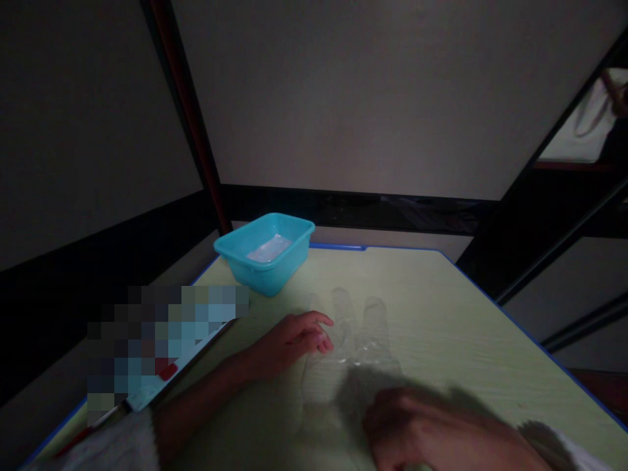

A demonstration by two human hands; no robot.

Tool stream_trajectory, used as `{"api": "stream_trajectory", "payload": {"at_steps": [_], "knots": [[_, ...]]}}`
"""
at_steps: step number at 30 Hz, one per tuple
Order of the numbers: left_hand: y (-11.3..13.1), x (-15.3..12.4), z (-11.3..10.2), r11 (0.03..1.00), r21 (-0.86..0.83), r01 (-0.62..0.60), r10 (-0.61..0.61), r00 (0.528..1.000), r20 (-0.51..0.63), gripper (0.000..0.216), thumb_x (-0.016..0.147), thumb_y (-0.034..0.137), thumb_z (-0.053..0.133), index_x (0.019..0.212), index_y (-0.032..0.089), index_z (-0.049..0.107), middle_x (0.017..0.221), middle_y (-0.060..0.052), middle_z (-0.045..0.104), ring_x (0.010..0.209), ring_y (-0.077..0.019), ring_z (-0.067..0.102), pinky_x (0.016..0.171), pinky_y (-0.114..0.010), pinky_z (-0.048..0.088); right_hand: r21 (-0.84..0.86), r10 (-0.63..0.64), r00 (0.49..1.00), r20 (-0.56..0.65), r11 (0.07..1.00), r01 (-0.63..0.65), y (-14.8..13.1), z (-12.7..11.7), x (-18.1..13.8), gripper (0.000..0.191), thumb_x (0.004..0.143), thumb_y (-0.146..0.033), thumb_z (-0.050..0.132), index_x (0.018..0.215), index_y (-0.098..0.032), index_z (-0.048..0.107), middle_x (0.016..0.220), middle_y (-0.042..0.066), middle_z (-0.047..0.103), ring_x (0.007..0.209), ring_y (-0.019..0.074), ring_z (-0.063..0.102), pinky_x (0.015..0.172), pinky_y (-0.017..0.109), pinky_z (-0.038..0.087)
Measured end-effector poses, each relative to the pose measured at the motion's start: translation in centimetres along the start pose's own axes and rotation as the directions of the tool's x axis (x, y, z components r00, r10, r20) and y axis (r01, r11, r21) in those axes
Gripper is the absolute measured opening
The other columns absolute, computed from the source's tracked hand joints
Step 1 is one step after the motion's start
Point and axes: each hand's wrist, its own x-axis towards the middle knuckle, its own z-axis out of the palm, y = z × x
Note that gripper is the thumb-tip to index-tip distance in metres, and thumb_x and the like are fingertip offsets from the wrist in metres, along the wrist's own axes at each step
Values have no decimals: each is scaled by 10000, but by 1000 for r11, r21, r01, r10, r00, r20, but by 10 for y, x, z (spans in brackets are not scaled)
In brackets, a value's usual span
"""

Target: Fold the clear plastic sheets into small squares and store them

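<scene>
A clear plastic disposable glove (356, 340) lies flat on the pale green table (441, 314), its fingers pointing away from me. My left hand (294, 340) rests on the table with curled fingertips touching the glove's left side near the thumb. My right hand (422, 425) lies low over the glove's cuff end, palm down, dim and blurred, so I cannot tell what its fingers do.
A turquoise plastic tub (265, 252) holding clear plastic sheets stands at the table's far left corner. A flat box (167, 376) with a blurred label lies along the left edge. Partition walls enclose the table behind and at both sides.
</scene>
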Motion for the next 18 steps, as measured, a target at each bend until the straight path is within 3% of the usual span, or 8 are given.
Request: {"api": "stream_trajectory", "payload": {"at_steps": [6, 13, 18], "knots": [[0, 0, -1, 1000, 25, -10, 10, 1000, 13, 370, 845, 440, 432, 976, 110, 537, 812, -74, 638, 710, -151, 576, 652, -269, 446, 268, 99, 994, -55, 960, -81, 3, -6, 4, 141, 543, -93, 426, 647, -181, 464, 616, -18, 489, 573, 99, 472, 546, 228, 395], [1, 0, -1, 999, 50, -17, 17, 1000, 13, 393, 840, 463, 433, 925, 107, 576, 816, -82, 645, 722, -157, 576, 658, -263, 449, 502, 166, 986, 4, 853, -145, 12, -17, 10, 30, 568, -169, 481, 597, -163, 485, 566, -26, 462, 538, 94, 414, 508, 225, 349], [2, -1, -4, 997, 66, -34, 31, 998, 51, 597, 820, 613, 339, 911, 92, 615, 827, -106, 653, 711, -166, 571, 665, -274, 445, 686, 188, 982, 10, 714, -143, 22, -21, 11, 102, 579, -217, 584, 596, -142, 517, 573, -40, 443, 541, 77, 372, 507, 210, 290]]}}
